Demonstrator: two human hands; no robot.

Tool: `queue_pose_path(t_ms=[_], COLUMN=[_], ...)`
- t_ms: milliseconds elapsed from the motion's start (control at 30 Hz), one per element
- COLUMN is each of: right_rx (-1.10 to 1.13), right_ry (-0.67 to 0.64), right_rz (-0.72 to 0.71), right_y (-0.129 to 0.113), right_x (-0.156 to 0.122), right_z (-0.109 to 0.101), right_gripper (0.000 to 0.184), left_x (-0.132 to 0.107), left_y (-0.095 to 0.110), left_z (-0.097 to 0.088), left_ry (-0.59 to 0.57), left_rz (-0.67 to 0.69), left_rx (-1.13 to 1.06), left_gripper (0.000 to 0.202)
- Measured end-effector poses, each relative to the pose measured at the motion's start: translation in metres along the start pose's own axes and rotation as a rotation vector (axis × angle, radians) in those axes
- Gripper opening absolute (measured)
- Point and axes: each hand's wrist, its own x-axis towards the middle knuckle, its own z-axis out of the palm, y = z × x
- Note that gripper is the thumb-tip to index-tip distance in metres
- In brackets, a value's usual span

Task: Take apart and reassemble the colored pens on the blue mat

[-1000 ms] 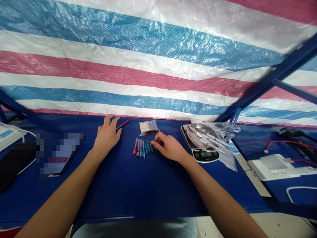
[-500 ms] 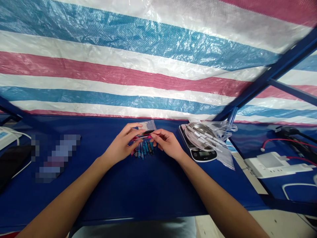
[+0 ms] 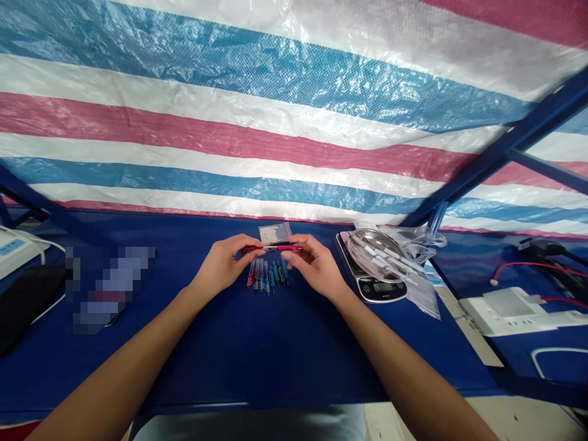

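A red pen (image 3: 274, 248) is held level in front of me, above the blue table (image 3: 271, 343). Its left end is pinched between the thumb and fingers of my left hand (image 3: 221, 262). My right hand (image 3: 318, 263) has its fingers closed around the right end, and part of the pen's barrel is hidden there. Just nearer to me lie several pens (image 3: 267, 275) in a row, with red, clear, and blue-green barrels. Behind the held pen, a small clear bag (image 3: 274, 233) contains little off-white pieces.
To the right stands a kitchen scale (image 3: 382, 290), with a metal bowl (image 3: 367, 239) and white sticks in plastic bags on top. A white power device (image 3: 514, 309) lies farther right. At the left are a black phone-like slab (image 3: 30, 300) and a blurred-out object (image 3: 114, 288). Striped sheeting (image 3: 257, 135) hangs behind.
My hands have moved apart along the red pen, the left one shifting leftward. More of the pens in the row and of the small bag now shows. The view has shifted slightly.
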Motion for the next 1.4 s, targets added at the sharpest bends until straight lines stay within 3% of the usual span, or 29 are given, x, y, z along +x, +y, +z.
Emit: queue_pose_path(t_ms=[167,267,333,400,533,633,767,900,1133,1400], right_rx=[0.116,0.105,0.079,0.063,0.08,0.126,0.054,0.007,-0.292,-0.304], right_ry=[-0.052,-0.075,-0.092,-0.093,-0.071,-0.093,0.022,0.134,0.113,0.219], right_rz=[0.076,0.095,0.16,0.187,0.109,0.178,0.098,0.093,0.058,0.067], right_y=[0.002,0.004,0.004,0.004,0.006,0.005,0.005,0.014,0.021,0.022], right_x=[0.003,0.004,0.003,0.003,0.004,0.005,0.008,0.012,0.01,0.015], right_z=[-0.002,-0.003,-0.003,-0.003,-0.003,-0.004,-0.011,-0.022,-0.022,-0.039], right_gripper=[0.031,0.051,0.04,0.043,0.043,0.038,0.032,0.033,0.024,0.028], left_x=[0.0,0.0,0.0,0.001,0.001,0.001,0.001,0.002,0.002,0.002], left_y=[0.0,0.0,0.0,0.001,0.001,0.001,-0.003,-0.016,-0.029,-0.029], left_z=[0.0,-0.001,-0.002,-0.002,-0.002,-0.001,-0.003,-0.01,-0.014,-0.012], left_ry=[-0.041,-0.044,-0.055,-0.073,-0.081,-0.093,-0.102,-0.014,0.03,-0.027], left_rz=[0.005,-0.021,-0.024,-0.014,-0.003,-0.01,-0.088,-0.202,-0.315,-0.347], left_rx=[0.02,0.034,0.037,0.035,0.042,0.054,0.059,0.035,0.14,0.111], left_gripper=[0.027,0.03,0.033,0.034,0.032,0.032,0.038,0.048,0.05,0.061])
